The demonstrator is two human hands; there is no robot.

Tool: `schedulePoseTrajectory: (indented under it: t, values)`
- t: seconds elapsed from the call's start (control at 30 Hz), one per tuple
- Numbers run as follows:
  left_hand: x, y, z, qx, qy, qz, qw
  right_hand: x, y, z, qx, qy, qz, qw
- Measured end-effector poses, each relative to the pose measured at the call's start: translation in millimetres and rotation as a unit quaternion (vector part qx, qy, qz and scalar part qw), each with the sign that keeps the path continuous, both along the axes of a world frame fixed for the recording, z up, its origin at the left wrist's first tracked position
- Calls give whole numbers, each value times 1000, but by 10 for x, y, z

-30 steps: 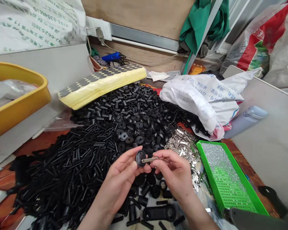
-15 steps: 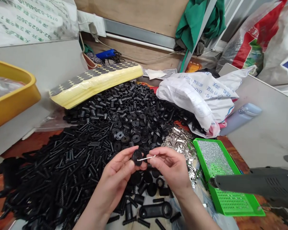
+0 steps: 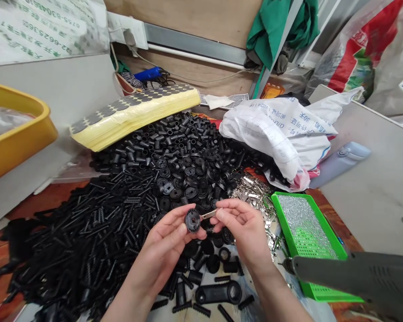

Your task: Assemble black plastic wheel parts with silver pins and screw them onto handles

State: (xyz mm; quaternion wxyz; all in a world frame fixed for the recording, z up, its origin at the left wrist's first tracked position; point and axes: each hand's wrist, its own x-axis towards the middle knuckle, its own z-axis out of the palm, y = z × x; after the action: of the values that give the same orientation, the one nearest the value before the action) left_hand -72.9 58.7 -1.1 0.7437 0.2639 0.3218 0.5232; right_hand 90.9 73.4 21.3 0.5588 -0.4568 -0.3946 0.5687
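"Where did we have the black plastic disc (image 3: 192, 220)?"

"In our left hand (image 3: 164, 243). The thumb and fingers (image 3: 184, 231) were clenched around its rim, with one flat face turned up toward us."

"And the right hand (image 3: 242, 228)?"

"It was grasping a small silver metal clip (image 3: 211, 214), pinched between thumb and forefinger and pointing toward the disc."

"Were the two touching?"

"The clip's tip sat just beside the disc's rim. We could not tell whether they met."

"How were our arms placed?"

"Both forearms ran in from the bottom edge and angled toward each other, with the hands close together above the heaped parts."

"What lay around them?"

"Black plastic rods (image 3: 80, 228) lay to the left and black hollow cylinders (image 3: 174, 143) straight ahead. A heap of silver clips (image 3: 255, 192) lay to the right, beside a green perforated tray (image 3: 305, 228). A grey power tool (image 3: 356, 273) crossed in front of the tray's lower corner."
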Motion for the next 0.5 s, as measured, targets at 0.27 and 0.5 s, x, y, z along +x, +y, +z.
schedulePoseTrajectory:
  t: [0.27, 0.5]
  values:
    - [-3, -1, -20, 14, -6, 1, 1000, -25, 7, -29, -6, -7, 19, 1000]
    - [6, 18, -5, 16, 6, 25, 1000, -20, -64, 32, 160, -232, -43, 958]
